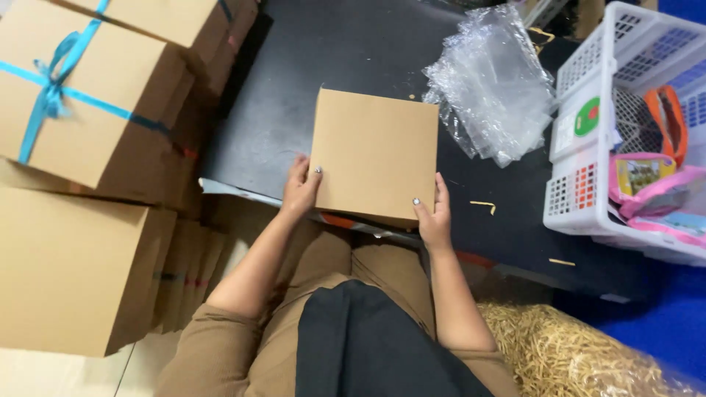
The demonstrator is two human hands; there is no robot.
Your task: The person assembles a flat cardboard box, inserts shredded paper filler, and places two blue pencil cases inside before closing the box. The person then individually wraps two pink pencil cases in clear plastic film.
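A plain brown cardboard box (pixel 375 151) rests at the near edge of a black table (pixel 294 95), right in front of me. My left hand (pixel 300 187) grips its lower left side, thumb lying on the top face. My right hand (pixel 434 213) grips its lower right corner the same way. The box's top is closed and flat.
A stack of brown cardboard boxes (pixel 81 272) stands at the left, the upper one tied with blue ribbon (pixel 51 92). Clear bubble-wrap bags (pixel 493 84) lie on the table's right. A white plastic basket (pixel 625 147) holds colourful packets. Straw-like paper filler (pixel 581 353) sits at lower right.
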